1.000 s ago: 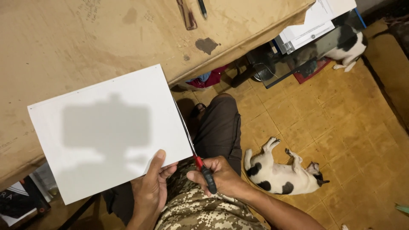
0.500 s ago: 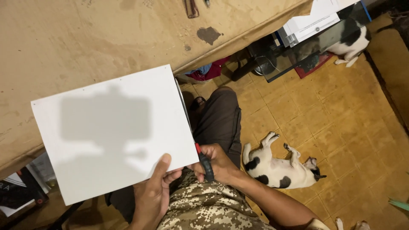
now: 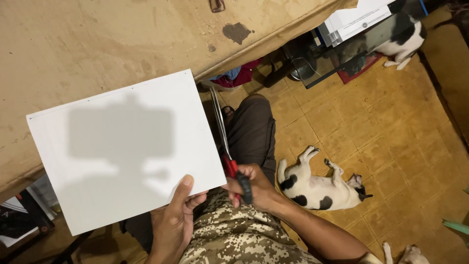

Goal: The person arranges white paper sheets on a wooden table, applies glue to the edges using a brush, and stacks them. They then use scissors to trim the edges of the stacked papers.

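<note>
My left hand [image 3: 175, 217] pinches the lower right corner of a large white sheet of paper [image 3: 122, 146], thumb on top. The sheet lies partly over the edge of a worn tan table [image 3: 97, 44] and carries a dark shadow. My right hand [image 3: 254, 188] grips red-and-black-handled scissors [image 3: 228, 156]; their long blades run along the sheet's right edge, pointing away from me. The blades look nearly closed. My lap in camouflage cloth [image 3: 239, 239] is below both hands.
A black-and-white dog [image 3: 317, 188] lies on the yellow tiled floor right of my leg. A second dog [image 3: 403, 36] stands at the top right beside a stack of papers [image 3: 351, 19] and dark clutter under the table. Books lie at the lower left.
The sheet has shifted up and right with my left hand. The scissors' blades now lie further along the sheet's right edge.
</note>
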